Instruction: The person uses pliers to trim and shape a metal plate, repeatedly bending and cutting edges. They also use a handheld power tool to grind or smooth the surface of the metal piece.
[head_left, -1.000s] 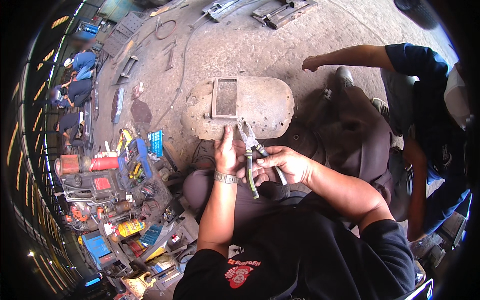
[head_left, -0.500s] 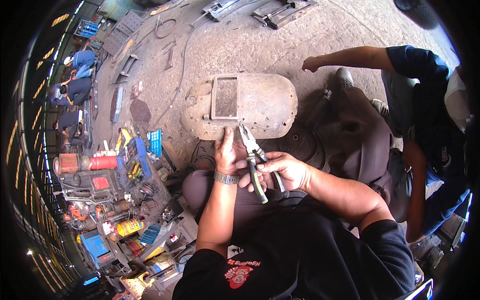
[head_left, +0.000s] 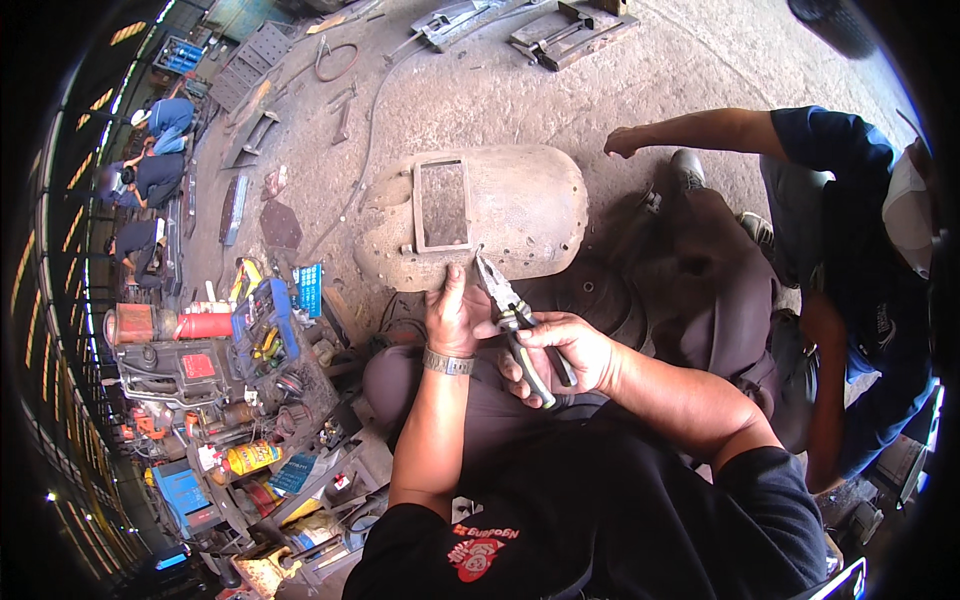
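A worn, dusty welding mask (head_left: pixel 525 205) with a rectangular window frame is held up in front of me, above the floor. My left hand (head_left: pixel 450 318) grips its near edge, thumb on the upper face and the other fingers hidden beneath. In my right hand (head_left: pixel 572 345) is a pair of pliers (head_left: pixel 510 310) with dark and pale handles. Their jaws point away from me, with the tips at the mask's near edge beside a small hole, right of my left thumb. Whether the tips grip anything there is too small to tell.
Close on the right a person in a dark blue shirt (head_left: pixel 840 140) crouches, one arm stretched out. A blue tool case (head_left: pixel 275 330), machine parts and a yellow bottle (head_left: pixel 250 457) crowd the left. Metal frames (head_left: pixel 570 35) and a cable (head_left: pixel 372 130) lie on the far floor.
The mask has shifted slightly left and tilted, its right end nearer to me. The pliers have turned a little, and their handles are closer together in my right hand.
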